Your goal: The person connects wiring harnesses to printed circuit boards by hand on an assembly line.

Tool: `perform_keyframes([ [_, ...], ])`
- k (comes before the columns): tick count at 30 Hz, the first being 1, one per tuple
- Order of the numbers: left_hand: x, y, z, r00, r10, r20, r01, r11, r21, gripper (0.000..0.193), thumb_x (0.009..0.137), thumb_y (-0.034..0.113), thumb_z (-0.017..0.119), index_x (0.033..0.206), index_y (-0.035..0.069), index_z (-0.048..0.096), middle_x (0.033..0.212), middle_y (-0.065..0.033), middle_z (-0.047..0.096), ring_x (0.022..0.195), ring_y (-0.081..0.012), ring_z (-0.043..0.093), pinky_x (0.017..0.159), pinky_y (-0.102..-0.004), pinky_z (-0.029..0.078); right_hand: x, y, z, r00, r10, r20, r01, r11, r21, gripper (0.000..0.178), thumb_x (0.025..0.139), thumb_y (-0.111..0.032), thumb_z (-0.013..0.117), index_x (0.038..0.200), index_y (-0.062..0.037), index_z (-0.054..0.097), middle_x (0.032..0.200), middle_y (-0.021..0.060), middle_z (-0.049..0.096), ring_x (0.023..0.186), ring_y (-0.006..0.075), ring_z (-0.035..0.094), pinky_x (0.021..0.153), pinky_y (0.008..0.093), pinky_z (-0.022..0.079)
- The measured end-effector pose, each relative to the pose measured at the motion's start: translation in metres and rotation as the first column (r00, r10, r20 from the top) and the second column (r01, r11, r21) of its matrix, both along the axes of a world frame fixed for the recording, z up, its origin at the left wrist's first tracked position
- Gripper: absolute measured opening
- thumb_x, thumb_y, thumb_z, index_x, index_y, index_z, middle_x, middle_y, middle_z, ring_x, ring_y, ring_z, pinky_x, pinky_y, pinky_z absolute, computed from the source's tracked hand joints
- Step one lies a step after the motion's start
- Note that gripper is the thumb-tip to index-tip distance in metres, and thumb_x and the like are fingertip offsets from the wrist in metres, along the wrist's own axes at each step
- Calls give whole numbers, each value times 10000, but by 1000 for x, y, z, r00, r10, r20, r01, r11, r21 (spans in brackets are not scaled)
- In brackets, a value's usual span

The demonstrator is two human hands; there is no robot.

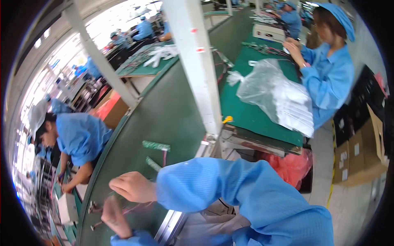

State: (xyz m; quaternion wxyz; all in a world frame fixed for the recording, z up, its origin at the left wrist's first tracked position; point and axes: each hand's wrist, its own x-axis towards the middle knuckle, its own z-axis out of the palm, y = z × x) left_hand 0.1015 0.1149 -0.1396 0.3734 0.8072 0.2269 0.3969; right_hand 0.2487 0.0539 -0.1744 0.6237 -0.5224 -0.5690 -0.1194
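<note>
Both my hands are over the green conveyor belt, close together. My right hand, in a blue sleeve, is closed with the fingers curled; what they hold, if anything, is hidden. Just below it, my left hand is smeared by motion, so its fingers cannot be read. A wire harness with reddish wires lies by both hands. Its connectors show to the left of my left hand. Beyond my right hand, two green circuit boards, a flat one and a tilted one, lie on the belt near a dark red wire.
A white post rises at the belt's right edge. On the right bench lies a clear plastic bag with white pieces. A co-worker sits there; another leans in across the belt. Cardboard boxes stand at the right.
</note>
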Motion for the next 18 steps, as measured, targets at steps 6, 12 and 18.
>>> perform_keyframes([
  [6, -1, 27, 7, 978, 6, -209, 22, 991, 131, 214, 991, 120, 596, 1041, -79, 658, 857, -34, 643, 780, -78, 547, 701, -234, 464, 32, 21, 8, 903, -400, -153, 412, 910, 50, 295, 928, -175, 596, 1178, -20, 573, 1233, 168, 607, 1182, 367, 548, 1078, 489, 387],
  [12, -17, 33, -24, 996, -66, -63, 67, 998, 15, 239, 983, 58, 583, 1184, -68, 615, 1043, -87, 675, 926, -123, 621, 823, -252, 500, 19, 6, -2, 986, 167, -28, -165, 984, 64, 374, 949, -300, 588, 1144, 19, 589, 1211, 198, 596, 1159, 376, 537, 1023, 467, 404],
  [18, -18, 36, -30, 991, -115, -63, 113, 993, -36, 246, 995, 72, 571, 1190, -74, 607, 1098, -92, 649, 965, -141, 619, 842, -256, 502, 18, -7, 1, 908, 414, -63, -418, 906, -72, 343, 961, -299, 561, 1060, 22, 636, 1061, 165, 663, 1025, 347, 615, 879, 425, 492],
])
